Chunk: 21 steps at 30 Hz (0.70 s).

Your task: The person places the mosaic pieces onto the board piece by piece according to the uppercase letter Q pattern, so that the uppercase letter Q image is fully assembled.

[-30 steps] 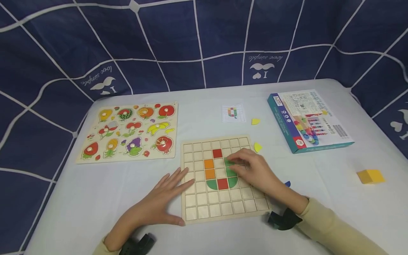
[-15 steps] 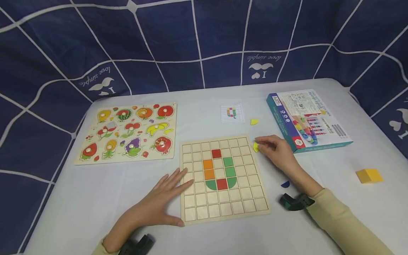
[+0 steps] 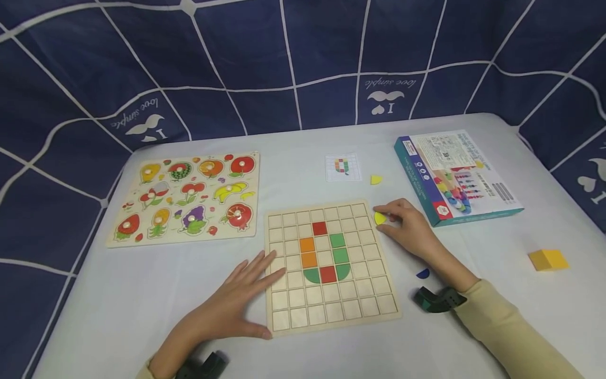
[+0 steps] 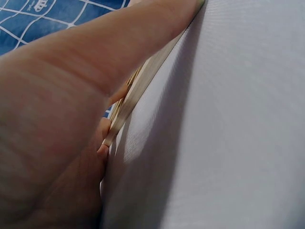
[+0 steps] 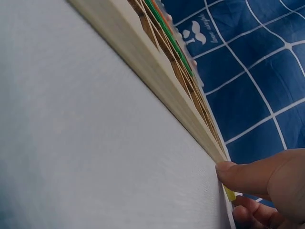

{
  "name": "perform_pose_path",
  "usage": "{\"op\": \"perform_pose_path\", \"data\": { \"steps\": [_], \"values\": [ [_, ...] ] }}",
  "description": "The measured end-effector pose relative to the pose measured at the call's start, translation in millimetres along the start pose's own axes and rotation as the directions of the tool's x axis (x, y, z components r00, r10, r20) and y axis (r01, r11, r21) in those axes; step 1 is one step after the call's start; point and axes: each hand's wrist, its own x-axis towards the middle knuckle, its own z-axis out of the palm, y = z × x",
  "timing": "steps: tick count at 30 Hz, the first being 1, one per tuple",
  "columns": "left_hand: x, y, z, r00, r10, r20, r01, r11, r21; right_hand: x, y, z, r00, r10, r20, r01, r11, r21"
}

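Note:
In the head view a wooden grid board (image 3: 331, 310) lies on the table, with red, orange and green pieces set in its cells in a U-like outline. Over its left edge rests my left hand (image 3: 234, 300), fingers spread and straight, thumb near the lower left corner. My right hand (image 3: 408, 231) is just beyond the board's upper right edge. It pinches a yellow quarter-round piece (image 3: 379, 218) between thumb and fingertips; the right wrist view shows a sliver of the yellow piece (image 5: 229, 193) between them. A dark blue rounded piece (image 3: 423, 273) lies below the right wrist.
Behind the board lie a pattern card (image 3: 343, 167) and another yellow piece (image 3: 376, 179). A fruit peg puzzle (image 3: 184, 200) occupies the back left, a toy box (image 3: 456, 176) the back right. A yellow block (image 3: 548, 260) stands at far right. Blue cloth hangs behind.
My right hand has left the upper green square on the board, moved right and taken hold of the yellow quarter-round piece beside the board. The left hand has stayed in place.

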Motion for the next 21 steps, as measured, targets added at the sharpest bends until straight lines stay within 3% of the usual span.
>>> {"op": "perform_pose_path", "data": {
  "steps": [21],
  "values": [
    [-0.6,0.8,-0.7,1.0,0.009,-0.01,-0.009,1.0,0.008,-0.6,-1.0,2.8,0.987,-0.006,-0.164,0.004,1.0,-0.011]
  ]
}}
